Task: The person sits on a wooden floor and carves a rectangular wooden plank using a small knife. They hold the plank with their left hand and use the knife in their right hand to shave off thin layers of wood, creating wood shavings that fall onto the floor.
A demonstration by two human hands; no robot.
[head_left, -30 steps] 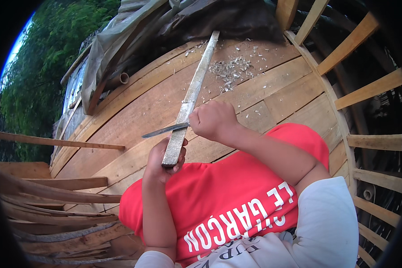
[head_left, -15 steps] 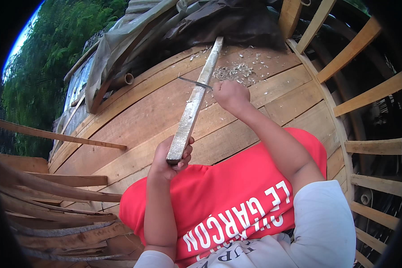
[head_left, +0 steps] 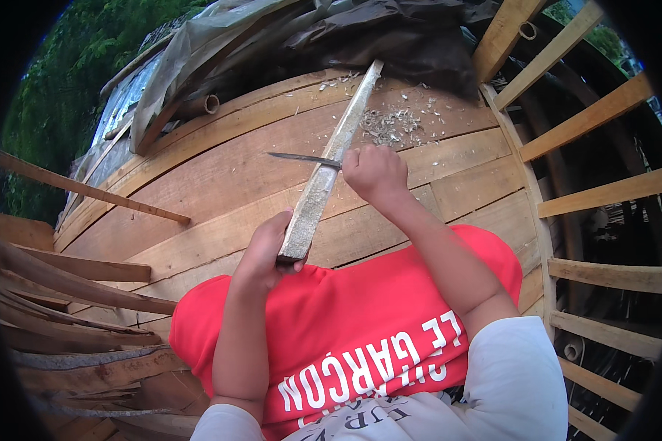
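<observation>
My left hand is closed round the near end of a long, squared wooden stick. The stick slants away from me, and its far end reaches the boards near a dark sheet. In my right fist is a knife, whose handle the fingers hide. The knife blade lies across the stick about midway along and points left. Pale wood shavings are heaped on the floor to the right of the stick's far part.
Wooden floorboards spread under the work. Slatted railings stand on the right, and more wooden bars on the left. Grey and dark plastic sheeting hangs at the far edge, by a bamboo tube.
The knife has slid along the stick toward me. The stick has turned a little in my left hand, and the whole view has shifted slightly.
</observation>
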